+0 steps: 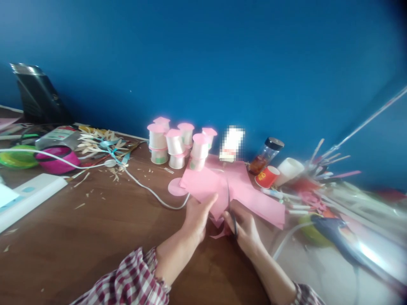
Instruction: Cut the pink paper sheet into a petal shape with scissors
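Note:
My left hand [197, 214] grips a piece of pink paper [219, 209] just above the brown table [104, 228], thumb on top. My right hand [243, 226] is closed round the handles of dark scissors [231, 207], whose blades point up into that paper. More pink sheets [244, 190] lie flat behind my hands, and a pink paper disc [176, 187] rests to their left. Small pink offcuts [219, 234] lie under my hands.
Several ribbon spools with pink tops [178, 142] stand at the back by the blue wall. A white cable [149, 192] crosses the table. A red paper cup [266, 176], a jar [265, 156], pens and a glue gun [337, 233] crowd the right. Bowls [57, 159] and straw scraps [95, 142] sit left.

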Motion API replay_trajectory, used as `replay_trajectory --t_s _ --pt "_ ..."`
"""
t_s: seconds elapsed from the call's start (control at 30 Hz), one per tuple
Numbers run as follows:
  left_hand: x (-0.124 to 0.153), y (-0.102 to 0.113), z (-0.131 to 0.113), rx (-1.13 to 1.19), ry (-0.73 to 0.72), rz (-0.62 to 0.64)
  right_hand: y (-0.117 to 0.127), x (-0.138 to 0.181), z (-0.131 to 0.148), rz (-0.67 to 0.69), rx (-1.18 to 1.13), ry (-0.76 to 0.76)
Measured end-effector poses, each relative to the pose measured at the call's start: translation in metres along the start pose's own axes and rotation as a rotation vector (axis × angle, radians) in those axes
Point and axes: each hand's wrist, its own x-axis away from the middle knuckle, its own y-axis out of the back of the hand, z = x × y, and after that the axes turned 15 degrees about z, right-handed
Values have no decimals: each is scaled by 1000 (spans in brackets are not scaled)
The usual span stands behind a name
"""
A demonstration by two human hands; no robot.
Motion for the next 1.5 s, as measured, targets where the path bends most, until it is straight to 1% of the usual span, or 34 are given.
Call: replay_trajectory --t_s 0.37,0.63,0.93,1.03,1.23,1.5 --pt "0 -3 -5 21 26 -16 -1 0 -2 -1 -39 7" --pt "0 -1 -3 4 29 1 -1 0 -4 -2 -67 8" --pt "1 -4 -5 36 16 24 -2 -1 -7 -30 -95 12" --pt "1 -3 -5 25 14 34 -2 0 -7 -28 -90 20" --pt "1 -2 -3 20 19 12 -1 0 -2 -23 -61 23" --pt "1 -3 -5 40 16 24 -2 -1 -2 -11 -50 23"
